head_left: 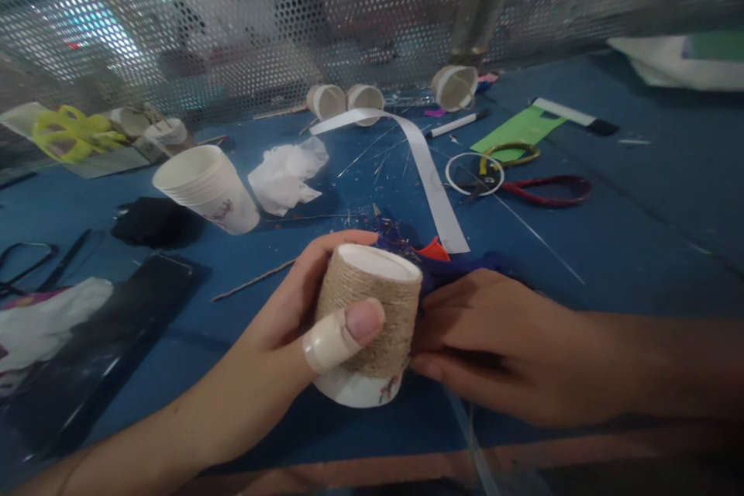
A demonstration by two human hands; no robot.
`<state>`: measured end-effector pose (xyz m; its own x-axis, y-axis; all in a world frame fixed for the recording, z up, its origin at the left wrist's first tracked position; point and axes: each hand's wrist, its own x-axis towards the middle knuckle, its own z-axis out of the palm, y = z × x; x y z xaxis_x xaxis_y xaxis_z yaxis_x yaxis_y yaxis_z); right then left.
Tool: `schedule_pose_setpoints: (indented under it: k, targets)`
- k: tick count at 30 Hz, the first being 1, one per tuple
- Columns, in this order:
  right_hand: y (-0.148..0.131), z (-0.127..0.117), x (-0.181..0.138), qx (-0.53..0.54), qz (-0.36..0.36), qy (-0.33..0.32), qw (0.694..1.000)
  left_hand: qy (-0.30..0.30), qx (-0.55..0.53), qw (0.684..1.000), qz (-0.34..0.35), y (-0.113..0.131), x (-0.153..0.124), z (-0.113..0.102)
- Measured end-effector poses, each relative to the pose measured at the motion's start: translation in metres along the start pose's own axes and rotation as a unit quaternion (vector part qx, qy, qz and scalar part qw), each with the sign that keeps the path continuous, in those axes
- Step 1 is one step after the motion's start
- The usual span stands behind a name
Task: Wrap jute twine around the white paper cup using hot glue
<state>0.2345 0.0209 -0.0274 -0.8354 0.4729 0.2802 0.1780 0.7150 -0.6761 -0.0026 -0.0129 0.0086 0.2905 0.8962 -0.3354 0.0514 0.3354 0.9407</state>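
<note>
My left hand (325, 318) is wrapped around a paper cup (372, 310), its thumb across the front and a pale band around that thumb. Tan twine coils cover most of the cup's side, while a white strip with a small print shows at the lower end. The cup is tilted, with its white round end up. My right hand (494, 341) is closed against the cup's right side; its fingertips are partly hidden, so what they pinch cannot be made out. Just behind both hands lies a dark blue tool with an orange part (433, 249), partly covered by the right hand.
A stack of paper cups (209, 190) and crumpled white plastic (287, 174) stand left. A white paper strip (427, 170) curves across the middle. Red-handled scissors (546, 191), a white ring (450, 174) and green paper (511, 128) lie right. Perforated metal (232, 31) rises behind.
</note>
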Motion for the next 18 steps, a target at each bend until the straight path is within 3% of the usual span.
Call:
schedule_pose_setpoints:
  k: [14, 18]
  targets:
    - [0.0009, -0.0001, -0.0008, -0.008, -0.004, -0.029, 1.000, -0.015, 0.011, 1.000, 0.001, 0.0032, -0.0024, 0.0011]
    - [0.0026, 0.0027, -0.0024, -0.056, -0.047, 0.004, 0.997, -0.032, 0.005, 0.999, -0.015, 0.0043, -0.0043, 0.0032]
